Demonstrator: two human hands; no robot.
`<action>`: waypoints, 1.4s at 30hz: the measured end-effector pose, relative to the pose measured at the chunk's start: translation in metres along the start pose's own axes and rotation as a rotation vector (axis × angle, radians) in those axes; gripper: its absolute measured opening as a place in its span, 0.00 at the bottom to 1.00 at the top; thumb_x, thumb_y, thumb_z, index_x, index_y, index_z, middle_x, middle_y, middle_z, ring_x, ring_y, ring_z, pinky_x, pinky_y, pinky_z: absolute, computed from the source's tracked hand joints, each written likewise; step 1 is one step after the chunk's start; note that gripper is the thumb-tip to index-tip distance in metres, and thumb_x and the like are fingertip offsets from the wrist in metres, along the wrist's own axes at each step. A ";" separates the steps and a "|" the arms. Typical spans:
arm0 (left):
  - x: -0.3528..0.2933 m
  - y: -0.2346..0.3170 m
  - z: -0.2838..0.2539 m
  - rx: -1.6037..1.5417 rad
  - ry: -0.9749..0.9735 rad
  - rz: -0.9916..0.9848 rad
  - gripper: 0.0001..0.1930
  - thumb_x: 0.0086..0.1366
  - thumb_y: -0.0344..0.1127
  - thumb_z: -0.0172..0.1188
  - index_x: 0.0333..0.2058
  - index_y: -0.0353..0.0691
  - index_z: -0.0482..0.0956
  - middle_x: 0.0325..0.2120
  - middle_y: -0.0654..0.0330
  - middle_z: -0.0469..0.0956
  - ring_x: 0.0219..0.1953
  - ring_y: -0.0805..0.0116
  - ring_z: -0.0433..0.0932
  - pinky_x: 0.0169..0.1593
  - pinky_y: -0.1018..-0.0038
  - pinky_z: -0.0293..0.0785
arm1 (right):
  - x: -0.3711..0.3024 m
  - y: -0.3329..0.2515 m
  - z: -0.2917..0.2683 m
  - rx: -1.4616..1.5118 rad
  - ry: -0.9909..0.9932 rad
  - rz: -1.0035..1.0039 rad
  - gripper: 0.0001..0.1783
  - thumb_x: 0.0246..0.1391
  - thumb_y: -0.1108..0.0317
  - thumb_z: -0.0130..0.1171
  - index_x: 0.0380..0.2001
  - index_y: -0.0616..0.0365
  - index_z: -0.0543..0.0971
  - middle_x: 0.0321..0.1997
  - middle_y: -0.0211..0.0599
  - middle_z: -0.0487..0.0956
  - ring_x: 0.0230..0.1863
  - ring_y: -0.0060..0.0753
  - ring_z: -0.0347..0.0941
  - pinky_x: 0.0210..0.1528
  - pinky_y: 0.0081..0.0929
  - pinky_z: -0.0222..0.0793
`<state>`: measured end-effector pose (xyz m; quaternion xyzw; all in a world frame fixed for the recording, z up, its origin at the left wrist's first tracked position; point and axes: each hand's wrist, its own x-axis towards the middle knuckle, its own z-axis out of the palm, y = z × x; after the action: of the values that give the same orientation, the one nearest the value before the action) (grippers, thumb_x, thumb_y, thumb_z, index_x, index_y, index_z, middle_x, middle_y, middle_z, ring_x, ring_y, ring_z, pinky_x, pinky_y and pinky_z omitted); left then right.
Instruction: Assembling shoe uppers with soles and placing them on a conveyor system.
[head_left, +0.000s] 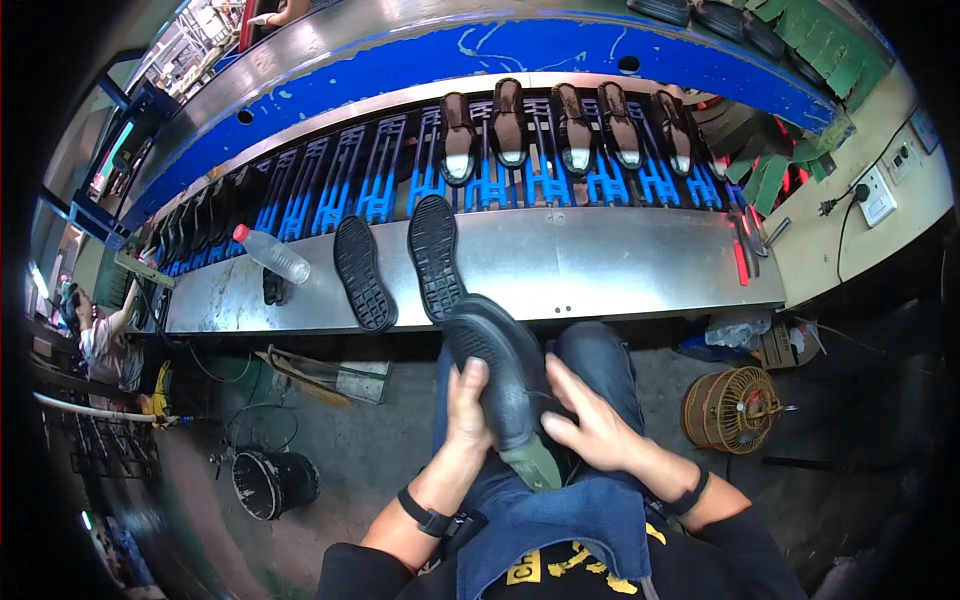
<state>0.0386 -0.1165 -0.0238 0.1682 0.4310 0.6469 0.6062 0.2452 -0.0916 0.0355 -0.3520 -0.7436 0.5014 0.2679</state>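
Observation:
A black shoe [508, 375] is held over my lap, its toe pointing up toward the bench and part of its textured sole showing on the left. A green shoe last [535, 465] sticks out of its near end. My left hand [466, 405] grips the shoe's left side, thumb up along it. My right hand [592, 425] lies against the right side with fingers stretched out; some fingertips are hidden. Just beyond the toe, a black shoe sole [434, 255] lies on the metal ledge, partly covered by the shoe. Left of it is another black sole [362, 272].
Several dark shoe uppers [570, 125] rest bottom up on a conveyor with blue supports [380, 190]. The metal ledge [600, 260] bears a clear bottle [275, 253] and red-handled pliers [741, 255]. A bucket [270, 485] and a round wicker-like cage [730, 410] stand on the floor.

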 end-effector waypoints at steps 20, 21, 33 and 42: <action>0.054 -0.027 0.047 0.868 -0.576 0.425 0.47 0.41 0.46 0.82 0.57 0.32 0.69 0.51 0.46 0.77 0.51 0.52 0.80 0.56 0.62 0.76 | 0.056 0.034 -0.115 -0.103 0.383 -0.062 0.32 0.71 0.53 0.28 0.45 0.69 0.78 0.53 0.55 0.77 0.51 0.48 0.75 0.57 0.38 0.68; 0.059 -0.011 0.047 0.839 -0.468 0.282 0.46 0.42 0.44 0.82 0.58 0.33 0.69 0.51 0.50 0.77 0.52 0.59 0.79 0.55 0.65 0.75 | 0.087 0.034 -0.123 -0.013 0.266 -0.080 0.33 0.72 0.51 0.28 0.49 0.68 0.78 0.55 0.54 0.76 0.52 0.48 0.74 0.57 0.38 0.68; 0.452 0.273 -0.145 1.781 0.332 0.289 0.33 0.67 0.50 0.59 0.64 0.37 0.68 0.58 0.47 0.76 0.59 0.44 0.74 0.61 0.59 0.69 | 0.496 0.141 0.047 -0.795 0.353 -0.029 0.34 0.52 0.47 0.67 0.55 0.58 0.77 0.58 0.50 0.76 0.61 0.53 0.70 0.65 0.49 0.61; 0.417 0.215 -0.147 1.795 0.455 0.228 0.42 0.56 0.43 0.70 0.67 0.38 0.61 0.68 0.36 0.54 0.67 0.38 0.61 0.65 0.53 0.66 | 0.427 0.108 -0.069 0.456 0.049 0.172 0.41 0.47 0.58 0.66 0.65 0.57 0.68 0.63 0.45 0.73 0.63 0.40 0.69 0.57 0.43 0.70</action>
<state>-0.2948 0.2417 -0.0709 0.4844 0.8588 0.1447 0.0830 0.0652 0.3120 -0.0220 -0.3564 -0.5718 0.6686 0.3147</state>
